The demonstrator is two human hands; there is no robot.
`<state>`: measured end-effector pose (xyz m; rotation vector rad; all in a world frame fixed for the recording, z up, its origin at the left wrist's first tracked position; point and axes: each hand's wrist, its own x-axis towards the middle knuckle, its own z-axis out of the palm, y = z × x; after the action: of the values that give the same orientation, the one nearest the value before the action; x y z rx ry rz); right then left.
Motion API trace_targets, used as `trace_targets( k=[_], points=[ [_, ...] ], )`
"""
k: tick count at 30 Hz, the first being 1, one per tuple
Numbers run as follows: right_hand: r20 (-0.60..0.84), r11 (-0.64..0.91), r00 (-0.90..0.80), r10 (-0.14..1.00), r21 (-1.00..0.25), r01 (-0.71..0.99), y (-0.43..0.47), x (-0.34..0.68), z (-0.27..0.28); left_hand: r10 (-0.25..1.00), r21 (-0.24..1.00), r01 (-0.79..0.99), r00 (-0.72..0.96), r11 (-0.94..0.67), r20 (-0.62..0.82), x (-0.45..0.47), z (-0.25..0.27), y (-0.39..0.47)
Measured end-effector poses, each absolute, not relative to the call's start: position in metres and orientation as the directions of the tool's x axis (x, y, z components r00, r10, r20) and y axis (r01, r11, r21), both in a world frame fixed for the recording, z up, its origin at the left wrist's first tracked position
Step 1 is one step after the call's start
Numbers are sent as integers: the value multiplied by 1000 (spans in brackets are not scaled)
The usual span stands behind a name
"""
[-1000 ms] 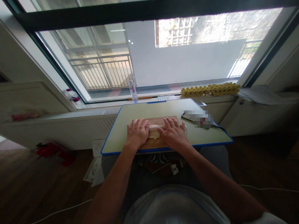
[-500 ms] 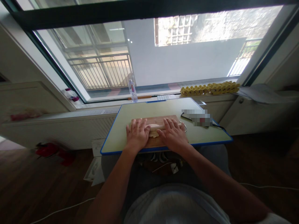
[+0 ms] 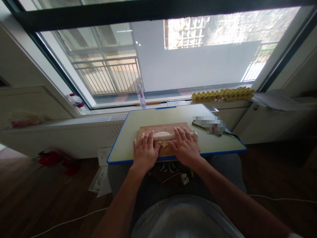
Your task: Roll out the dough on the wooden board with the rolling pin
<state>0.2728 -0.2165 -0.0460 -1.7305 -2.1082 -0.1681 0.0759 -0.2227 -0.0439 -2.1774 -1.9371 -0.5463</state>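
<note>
Cylindrical wooden rolling pin (image 3: 168, 137) lay right over flat dough (image 3: 164, 143) on a rectangular wooden board (image 3: 168, 126), slim plastic bottle (image 3: 141, 97) behind the flat bench (image 3: 158, 116).

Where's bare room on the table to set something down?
Table: left strip, between wooden board and blue rim; far strip, board to far rim; near-right patch, between board, pixelated item and near rim. Crowded: the board, with left hand and right hand at the rolling pin and dough showing on its near side.
</note>
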Motion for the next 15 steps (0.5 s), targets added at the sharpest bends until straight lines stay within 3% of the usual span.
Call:
trace_targets(
  k=[6,15],
  points=[
    [444,282,-188,876,-155,947,-248,274,-52,931,125,984,74,-126,356,76,-44,-224],
    [332,275,-214,919,-151,949,-216,269,-40,961,155,981,71,-116,268,75,-31,-195]
  ],
)
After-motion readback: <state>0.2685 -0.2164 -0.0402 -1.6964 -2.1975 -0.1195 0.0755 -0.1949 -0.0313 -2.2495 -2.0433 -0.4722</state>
